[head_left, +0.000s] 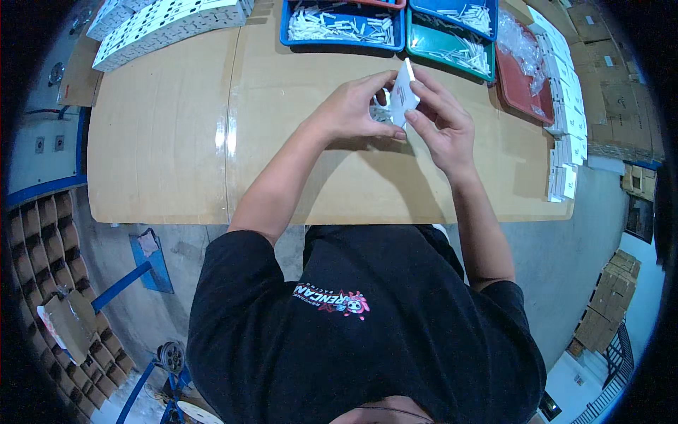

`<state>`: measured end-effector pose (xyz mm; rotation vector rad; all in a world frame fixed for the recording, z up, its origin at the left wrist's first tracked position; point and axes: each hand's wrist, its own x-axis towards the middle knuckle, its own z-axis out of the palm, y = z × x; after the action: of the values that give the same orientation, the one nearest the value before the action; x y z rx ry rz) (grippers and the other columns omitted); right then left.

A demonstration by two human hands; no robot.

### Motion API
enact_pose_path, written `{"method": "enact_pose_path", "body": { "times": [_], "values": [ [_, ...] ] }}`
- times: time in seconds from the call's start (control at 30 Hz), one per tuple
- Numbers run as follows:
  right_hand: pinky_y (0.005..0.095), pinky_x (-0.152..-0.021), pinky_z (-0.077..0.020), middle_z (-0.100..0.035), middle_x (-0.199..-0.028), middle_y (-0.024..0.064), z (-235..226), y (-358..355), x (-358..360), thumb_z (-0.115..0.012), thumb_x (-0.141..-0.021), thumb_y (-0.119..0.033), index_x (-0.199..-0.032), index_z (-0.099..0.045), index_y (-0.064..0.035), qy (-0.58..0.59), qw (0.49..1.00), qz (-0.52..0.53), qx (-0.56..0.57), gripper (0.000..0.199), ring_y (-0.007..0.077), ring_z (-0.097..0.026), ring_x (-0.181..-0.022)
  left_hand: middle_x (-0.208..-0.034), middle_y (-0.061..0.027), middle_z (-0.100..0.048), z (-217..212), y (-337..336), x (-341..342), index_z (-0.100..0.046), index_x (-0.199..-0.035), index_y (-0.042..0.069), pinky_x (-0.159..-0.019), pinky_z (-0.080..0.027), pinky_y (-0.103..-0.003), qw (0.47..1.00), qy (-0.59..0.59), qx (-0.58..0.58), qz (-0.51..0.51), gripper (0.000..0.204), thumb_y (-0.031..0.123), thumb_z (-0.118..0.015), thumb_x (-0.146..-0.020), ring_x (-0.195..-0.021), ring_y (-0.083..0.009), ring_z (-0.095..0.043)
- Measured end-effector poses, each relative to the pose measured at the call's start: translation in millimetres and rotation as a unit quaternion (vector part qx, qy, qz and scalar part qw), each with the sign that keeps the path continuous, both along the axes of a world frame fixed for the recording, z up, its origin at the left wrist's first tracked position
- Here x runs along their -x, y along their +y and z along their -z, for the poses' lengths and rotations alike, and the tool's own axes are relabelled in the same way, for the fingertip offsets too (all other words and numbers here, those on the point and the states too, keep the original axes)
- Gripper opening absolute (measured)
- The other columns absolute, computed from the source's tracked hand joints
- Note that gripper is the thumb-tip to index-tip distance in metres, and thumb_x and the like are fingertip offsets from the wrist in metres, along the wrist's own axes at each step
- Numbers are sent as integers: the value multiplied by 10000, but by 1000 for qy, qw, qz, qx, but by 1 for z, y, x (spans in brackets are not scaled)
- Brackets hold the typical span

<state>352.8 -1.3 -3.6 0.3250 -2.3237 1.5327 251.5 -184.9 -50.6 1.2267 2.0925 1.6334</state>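
Note:
Above the far middle of the table, a thin white box (404, 95) stands on edge between my two hands. My left hand (360, 109) is curled around its left side, with the thumb at the lower edge. Inside that curl sits a small whitish, shiny piece (380, 107); its kind cannot be made out. From the right, my right hand (445, 120) grips the box's printed face with thumb and fingers. Just beyond the hands are a blue tray (339, 48) and a green tray (445, 67), both with small white stick-like pieces.
Another blue tray (487, 32) overlaps the green one. A red tray (519, 99) holds clear plastic bags (522, 49). White boxes (565, 106) line the right edge, and rows of white boxes (169, 32) lie far left. Brown cardboard (162, 141) covers the table.

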Motion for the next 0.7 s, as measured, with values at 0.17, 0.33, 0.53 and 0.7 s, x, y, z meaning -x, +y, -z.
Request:
{"method": "enact_pose_path", "body": {
  "times": [0.17,0.33,0.53,0.7],
  "values": [
    [275,-937,-530,-646,-1258,148,10,13,-2,-698,-919,2,-1318,-608,39,-72,978,35,192,411,156,-653,-1043,-978,-84,-700,-6,-5,6,-622,-1253,-18,-728,-529,-280,991,-127,3,-32,621,317,-854,-784,-812,-122,-638],
    [301,-940,-532,-662,-1168,137,13,21,6,-709,-919,-26,-1291,-602,55,-120,968,107,191,395,182,-652,-1064,-882,-41,-702,-9,-10,7,-688,-1092,-10,-688,-506,-249,969,-241,-51,-13,300,214,-764,-908,-768,-75,-608],
    [443,-1022,-478,-577,-1341,188,-10,0,11,-855,-753,-206,-1353,-579,-72,83,953,97,-273,674,373,-583,-1201,-914,-50,-707,-9,-6,5,-651,-1118,-12,-702,-516,-253,950,-295,-102,7,309,202,-751,-919,-795,-85,-634],
    [462,-1056,-448,-538,-1404,207,3,0,14,-892,-673,-289,-1322,-619,-116,36,961,71,-264,724,403,-517,-1293,-958,-74,-712,-14,-17,12,-631,-1168,-11,-729,-531,-276,951,-296,-78,38,445,268,-803,-866,-831,-115,-648]
  ]
}}
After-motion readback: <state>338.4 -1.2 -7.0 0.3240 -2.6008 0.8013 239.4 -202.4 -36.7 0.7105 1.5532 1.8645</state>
